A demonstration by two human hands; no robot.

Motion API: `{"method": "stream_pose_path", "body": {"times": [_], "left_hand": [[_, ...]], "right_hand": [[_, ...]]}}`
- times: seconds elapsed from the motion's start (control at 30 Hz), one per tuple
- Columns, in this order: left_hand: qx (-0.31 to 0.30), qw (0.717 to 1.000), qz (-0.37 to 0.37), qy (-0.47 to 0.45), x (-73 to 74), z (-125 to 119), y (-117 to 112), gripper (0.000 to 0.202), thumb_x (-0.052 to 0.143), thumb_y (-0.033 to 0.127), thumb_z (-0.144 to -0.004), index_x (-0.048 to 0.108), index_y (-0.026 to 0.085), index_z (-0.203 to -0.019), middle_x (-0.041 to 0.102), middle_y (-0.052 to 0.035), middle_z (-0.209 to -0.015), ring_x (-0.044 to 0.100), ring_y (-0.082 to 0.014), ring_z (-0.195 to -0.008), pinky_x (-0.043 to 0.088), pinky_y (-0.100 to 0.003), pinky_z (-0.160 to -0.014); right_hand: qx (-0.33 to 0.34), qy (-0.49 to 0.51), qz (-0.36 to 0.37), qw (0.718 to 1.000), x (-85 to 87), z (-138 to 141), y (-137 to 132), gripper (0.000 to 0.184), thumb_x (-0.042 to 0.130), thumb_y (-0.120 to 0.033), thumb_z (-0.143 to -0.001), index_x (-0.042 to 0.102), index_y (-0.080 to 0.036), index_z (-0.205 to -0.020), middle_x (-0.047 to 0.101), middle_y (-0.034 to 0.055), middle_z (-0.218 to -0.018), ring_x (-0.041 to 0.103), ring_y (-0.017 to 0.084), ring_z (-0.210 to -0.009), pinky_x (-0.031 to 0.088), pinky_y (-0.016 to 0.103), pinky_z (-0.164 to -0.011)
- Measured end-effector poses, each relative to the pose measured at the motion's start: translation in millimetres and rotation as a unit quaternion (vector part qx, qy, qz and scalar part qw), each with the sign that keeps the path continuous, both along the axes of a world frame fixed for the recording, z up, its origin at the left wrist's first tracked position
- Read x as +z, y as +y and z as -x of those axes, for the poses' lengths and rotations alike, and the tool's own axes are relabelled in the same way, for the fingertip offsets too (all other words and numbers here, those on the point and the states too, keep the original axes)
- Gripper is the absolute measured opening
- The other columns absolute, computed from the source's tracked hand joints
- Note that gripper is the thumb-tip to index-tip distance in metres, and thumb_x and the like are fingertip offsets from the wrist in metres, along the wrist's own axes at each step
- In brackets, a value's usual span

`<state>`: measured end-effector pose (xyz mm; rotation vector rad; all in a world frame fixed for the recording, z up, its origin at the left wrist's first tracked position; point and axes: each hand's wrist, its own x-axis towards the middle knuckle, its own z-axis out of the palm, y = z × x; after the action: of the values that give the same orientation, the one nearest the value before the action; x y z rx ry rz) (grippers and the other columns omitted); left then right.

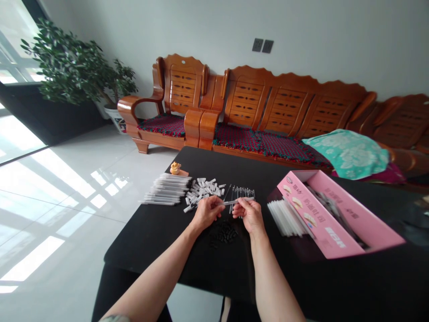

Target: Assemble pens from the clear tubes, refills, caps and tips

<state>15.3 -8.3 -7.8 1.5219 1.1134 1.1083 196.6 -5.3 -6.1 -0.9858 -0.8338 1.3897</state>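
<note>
A pale tube (pixel 229 203) stretches from left fingers (pixel 217 207) to right fingers (pixel 237 210).

A person's left hand (pixel 209 210) and right hand (pixel 248 213) are holding a slim white tube (pixel 230 203) level between them, above a black table (pixel 217 268). Just behind, white caps (pixel 206 188) are lying in a heap, with pens (pixel 169 190) stacking up to the left and refills (pixel 244 192) lying to the right. Black bits (pixel 225 232) are sitting nearer the person. At right, pale tubes (pixel 286 218) are lying beside a pink box (pixel 321 228). Beyond, a wooden sofa (pixel 246 98) is lining the wall (pixel 201 27); a plant (pixel 72 62) is standing at left.
</note>
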Motion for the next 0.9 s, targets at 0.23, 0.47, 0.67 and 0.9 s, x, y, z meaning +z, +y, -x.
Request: {"method": "stream_pose_path", "body": {"times": [0.23, 0.47, 0.67, 0.9], "left_hand": [[-0.030, 0.996, 0.029, -0.082, -2.5, 2.0, 4.8, 0.034, 0.066, 0.040, -0.080, 0.068, 0.010, -0.095, 0.062, -0.0015, -0.057, 0.055, -0.0099, -0.044, 0.045, -0.019, -0.043], [0.008, 0.989, 0.046, -0.138, -4.5, 11.9, 9.7, 0.034, 0.069, 0.042, -0.077, 0.069, 0.011, -0.091, 0.062, -0.0013, -0.060, 0.056, -0.0098, -0.050, 0.045, -0.018, -0.046], [0.047, 0.976, 0.048, -0.208, -0.4, 13.6, 11.3, 0.036, 0.070, 0.043, -0.076, 0.066, 0.011, -0.094, 0.063, -0.0021, -0.070, 0.058, -0.0104, -0.056, 0.048, -0.020, -0.050], [0.234, 0.957, -0.047, -0.167, 9.6, 51.6, 18.1, 0.041, 0.063, 0.043, -0.080, 0.062, 0.013, -0.110, 0.059, 0.0009, -0.067, 0.053, -0.0081, -0.050, 0.043, -0.018, -0.045]], "right_hand": [[-0.011, -0.017, -0.013, 1.000, 1.8, 4.3, -0.9, 0.031, 0.075, -0.041, -0.074, 0.066, -0.011, -0.075, 0.069, 0.0038, -0.059, 0.065, 0.016, -0.043, 0.055, 0.023, -0.038], [-0.055, 0.020, -0.032, 0.998, 5.0, 1.0, 1.6, 0.030, 0.078, -0.038, -0.070, 0.067, -0.014, -0.083, 0.070, 0.0023, -0.062, 0.066, 0.015, -0.046, 0.058, 0.025, -0.044], [-0.021, -0.022, -0.033, 0.999, 6.4, 2.0, -1.3, 0.028, 0.078, -0.036, -0.071, 0.068, -0.013, -0.083, 0.070, 0.0027, -0.061, 0.066, 0.016, -0.047, 0.056, 0.024, -0.043], [-0.035, -0.018, -0.021, 0.999, 8.4, 1.1, -1.6, 0.039, 0.075, -0.044, -0.072, 0.067, -0.014, -0.096, 0.069, 0.0014, -0.059, 0.065, 0.015, -0.044, 0.053, 0.022, -0.039]]}}
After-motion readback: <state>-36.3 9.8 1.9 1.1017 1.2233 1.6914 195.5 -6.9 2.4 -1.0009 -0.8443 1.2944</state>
